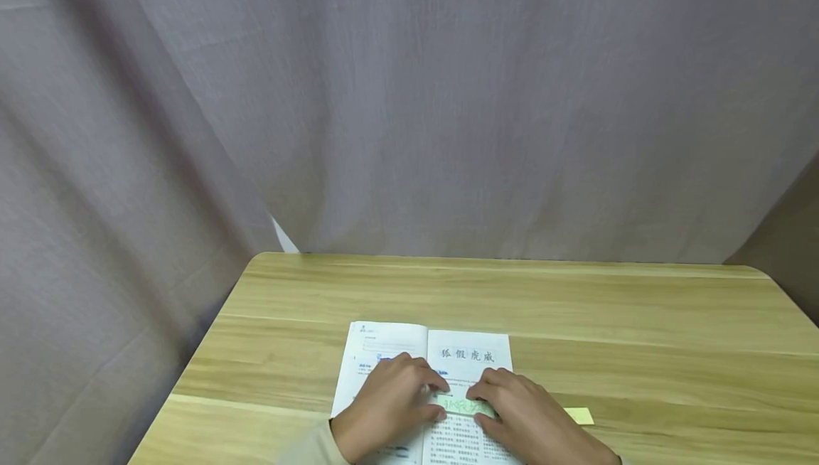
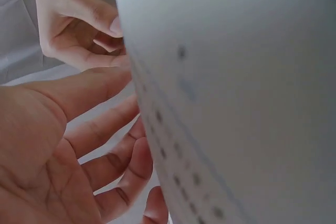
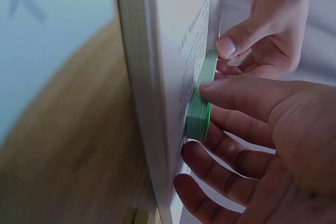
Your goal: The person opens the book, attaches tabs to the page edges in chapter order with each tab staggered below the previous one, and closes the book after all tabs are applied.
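An open book with printed pages lies on the wooden table near its front edge. A green sticky note pad rests across the book's right page. My left hand pinches the pad's left end between thumb and fingers. My right hand holds the right end. In the right wrist view the green pad sits against the page, my right hand has its thumb on one edge and a finger on the other, and the left hand pinches the far end. The left wrist view shows mostly the blurred page and my left hand.
A yellow sticky note lies on the table just right of my right hand. A grey curtain hangs behind and to the left of the table. The table's left edge is close to the book.
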### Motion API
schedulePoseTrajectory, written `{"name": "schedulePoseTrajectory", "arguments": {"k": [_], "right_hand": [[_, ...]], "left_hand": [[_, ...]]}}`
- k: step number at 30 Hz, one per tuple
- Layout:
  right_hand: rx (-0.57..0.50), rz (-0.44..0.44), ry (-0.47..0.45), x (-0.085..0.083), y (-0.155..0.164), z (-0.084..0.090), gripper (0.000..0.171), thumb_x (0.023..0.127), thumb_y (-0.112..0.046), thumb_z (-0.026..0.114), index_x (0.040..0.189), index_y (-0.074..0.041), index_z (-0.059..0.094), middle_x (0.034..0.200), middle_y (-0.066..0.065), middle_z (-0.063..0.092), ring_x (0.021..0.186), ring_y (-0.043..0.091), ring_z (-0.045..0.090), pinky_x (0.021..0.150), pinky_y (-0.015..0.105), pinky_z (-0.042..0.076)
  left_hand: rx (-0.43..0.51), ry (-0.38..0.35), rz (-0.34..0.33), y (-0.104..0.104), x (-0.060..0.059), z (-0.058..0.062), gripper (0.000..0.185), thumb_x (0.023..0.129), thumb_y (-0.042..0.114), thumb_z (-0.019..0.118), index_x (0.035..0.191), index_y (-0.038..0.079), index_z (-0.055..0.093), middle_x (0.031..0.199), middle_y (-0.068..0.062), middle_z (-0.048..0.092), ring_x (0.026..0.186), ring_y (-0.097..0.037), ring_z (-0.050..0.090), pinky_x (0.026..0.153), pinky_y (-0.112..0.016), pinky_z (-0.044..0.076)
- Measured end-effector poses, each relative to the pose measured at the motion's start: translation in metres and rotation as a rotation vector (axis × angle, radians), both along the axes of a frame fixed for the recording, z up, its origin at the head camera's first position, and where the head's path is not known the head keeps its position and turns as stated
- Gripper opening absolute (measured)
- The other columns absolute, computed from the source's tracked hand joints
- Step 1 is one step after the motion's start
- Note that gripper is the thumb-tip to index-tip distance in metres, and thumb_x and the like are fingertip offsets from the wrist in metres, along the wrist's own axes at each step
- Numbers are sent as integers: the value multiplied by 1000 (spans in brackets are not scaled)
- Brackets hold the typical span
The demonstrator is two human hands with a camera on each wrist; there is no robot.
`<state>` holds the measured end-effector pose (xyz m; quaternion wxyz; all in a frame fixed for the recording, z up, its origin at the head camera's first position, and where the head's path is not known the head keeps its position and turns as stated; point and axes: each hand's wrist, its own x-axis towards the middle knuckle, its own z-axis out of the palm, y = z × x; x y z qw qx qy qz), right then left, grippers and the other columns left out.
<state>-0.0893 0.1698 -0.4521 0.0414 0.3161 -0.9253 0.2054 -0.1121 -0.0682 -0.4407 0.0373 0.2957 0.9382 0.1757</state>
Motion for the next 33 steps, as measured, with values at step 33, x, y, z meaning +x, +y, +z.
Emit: {"name": "schedulePoseTrajectory", "arguments": {"k": [33], "right_hand": [[73, 42, 305, -1, -2, 2, 21, 79, -7, 86, 82, -20, 70, 83, -11, 61, 76, 7, 53, 61, 25, 44]], "left_hand": [[-31, 134, -25, 11, 1, -1, 20, 80, 35, 92, 97, 28, 86, 93, 15, 78, 76, 3, 57, 71, -21, 44]]}}
